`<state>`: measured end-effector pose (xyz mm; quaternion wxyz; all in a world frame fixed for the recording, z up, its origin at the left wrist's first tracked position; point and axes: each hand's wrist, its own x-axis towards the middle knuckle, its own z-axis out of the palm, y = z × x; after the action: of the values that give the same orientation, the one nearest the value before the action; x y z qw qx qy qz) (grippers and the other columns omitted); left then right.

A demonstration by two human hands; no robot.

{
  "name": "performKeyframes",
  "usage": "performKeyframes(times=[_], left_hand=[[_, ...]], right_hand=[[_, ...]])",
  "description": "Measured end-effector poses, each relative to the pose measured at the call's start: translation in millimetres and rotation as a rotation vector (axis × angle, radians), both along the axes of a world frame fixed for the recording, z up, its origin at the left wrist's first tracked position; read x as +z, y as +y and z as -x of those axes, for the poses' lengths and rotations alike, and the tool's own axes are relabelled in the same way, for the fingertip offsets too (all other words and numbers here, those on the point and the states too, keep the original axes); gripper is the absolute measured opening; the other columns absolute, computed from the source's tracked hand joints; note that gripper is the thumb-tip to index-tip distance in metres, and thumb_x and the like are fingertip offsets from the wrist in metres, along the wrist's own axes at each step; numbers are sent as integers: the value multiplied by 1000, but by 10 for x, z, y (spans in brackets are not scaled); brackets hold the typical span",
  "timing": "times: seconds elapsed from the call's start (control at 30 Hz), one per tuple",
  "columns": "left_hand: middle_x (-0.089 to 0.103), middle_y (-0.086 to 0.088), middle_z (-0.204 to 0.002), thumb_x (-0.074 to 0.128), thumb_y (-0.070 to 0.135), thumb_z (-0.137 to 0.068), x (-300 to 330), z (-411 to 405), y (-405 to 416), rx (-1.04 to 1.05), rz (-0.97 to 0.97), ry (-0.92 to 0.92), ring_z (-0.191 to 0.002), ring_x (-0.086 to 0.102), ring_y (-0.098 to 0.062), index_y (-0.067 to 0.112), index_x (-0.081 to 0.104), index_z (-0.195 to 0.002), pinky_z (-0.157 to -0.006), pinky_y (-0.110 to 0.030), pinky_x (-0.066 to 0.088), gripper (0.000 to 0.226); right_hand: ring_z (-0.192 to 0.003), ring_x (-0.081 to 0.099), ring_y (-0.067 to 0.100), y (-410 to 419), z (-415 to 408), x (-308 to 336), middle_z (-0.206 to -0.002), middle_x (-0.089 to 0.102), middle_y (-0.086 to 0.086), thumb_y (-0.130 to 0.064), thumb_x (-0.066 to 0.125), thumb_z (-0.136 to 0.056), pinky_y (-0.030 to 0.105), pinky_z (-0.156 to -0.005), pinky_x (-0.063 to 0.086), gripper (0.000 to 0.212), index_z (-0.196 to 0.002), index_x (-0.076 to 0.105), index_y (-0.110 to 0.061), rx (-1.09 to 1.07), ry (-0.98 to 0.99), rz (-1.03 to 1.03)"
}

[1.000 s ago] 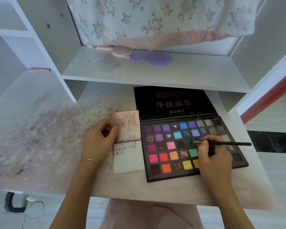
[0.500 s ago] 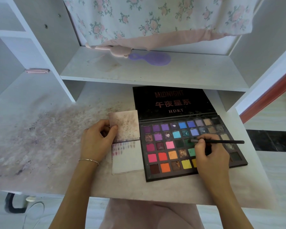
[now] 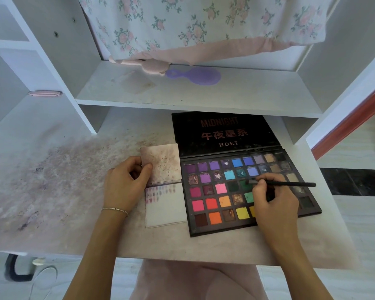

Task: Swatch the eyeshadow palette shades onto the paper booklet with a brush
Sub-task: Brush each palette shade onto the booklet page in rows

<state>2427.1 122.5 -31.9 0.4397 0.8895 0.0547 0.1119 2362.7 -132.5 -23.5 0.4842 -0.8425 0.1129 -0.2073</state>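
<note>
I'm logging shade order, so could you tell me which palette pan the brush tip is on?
The brush tip sits on the dark green pan in the third row, directly above the lighter green pan.

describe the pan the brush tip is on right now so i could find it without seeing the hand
Start at the open black eyeshadow palette on the desk, right of the paper booklet. In its third row from the lid, pass the bright pink pan: two dark green pans follow, and the brush tip sits on the second. It is far darker than the mint green pan below.
</note>
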Motion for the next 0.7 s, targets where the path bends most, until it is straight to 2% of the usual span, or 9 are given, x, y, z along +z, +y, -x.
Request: performKeyframes(times=[0.2, 0.3, 0.37, 0.43, 0.5, 0.6, 0.7], left_hand=[[62, 9, -64, 63, 21, -82, -24, -10, 17, -5, 8, -5, -62, 56, -7, 30, 60, -75, -56, -22, 40, 12], [61, 11, -63, 64, 25, -81, -19, -10, 14, -7, 11, -11, -61, 56, -6, 32, 59, -74, -56, -22, 40, 12], [61, 11, -63, 62, 33, -79, -15, -8, 14, -9, 11, -8, -61, 56, -6, 33, 58, -73, -56, -22, 41, 7], [61, 11, -62, 63, 30, -81, -19, -7, 17, -10, 17, -12, -60, 56, -7, 33, 59, -74, -56, -22, 40, 9], [61, 12, -61, 63, 24, -82, -22, -5, 16, -10, 6, -15, -59, 56, -5, 31, 59, -74, -55, -21, 38, 11], [61, 11, -61, 63, 24, -82, -21, -8, 15, -11, -9, -19, -59, 56, -5, 28, 61, -76, -55, -21, 40, 8], [61, 9, -62, 63, 24, -82, -26, -12, 24, -18, -12, -19, -60, 57, -7, 26, 62, -78, -56, -22, 42, 5]], right_hand=[[-73, 58, -5, 135, 50, 23, -70, 58, -12, -3, 51, -87, 8, -57, 46, 33, -77, 49, -34, 80, -14, -21], [-63, 57, 6, 288, 49, 56, -60, 57, -3, -8, 52, -87, 12, -51, 43, 27, -76, 50, -33, 140, -29, -70], [-57, 55, 7, 420, 41, 94, -72, 60, -2, -11, 53, -85, 12, -48, 42, 24, -77, 50, -33, 206, -41, -132], [-54, 53, 7, 562, 32, 113, -73, 60, -5, -13, 55, -84, 11, -48, 39, 23, -77, 50, -34, 283, -23, -165], [-59, 55, 5, 704, 17, 117, -74, 60, -10, -20, 56, -82, 10, -51, 41, 18, -76, 51, -36, 363, 35, -142], [-67, 57, 3, 869, -16, 104, -71, 62, -9, -16, 60, -83, 11, -55, 44, 23, -75, 52, -36, 457, 105, -124], [-66, 58, 8, 948, -59, 102, -72, 64, -4, -16, 59, -84, 23, -57, 48, 21, -76, 52, -34, 501, 124, -84]])
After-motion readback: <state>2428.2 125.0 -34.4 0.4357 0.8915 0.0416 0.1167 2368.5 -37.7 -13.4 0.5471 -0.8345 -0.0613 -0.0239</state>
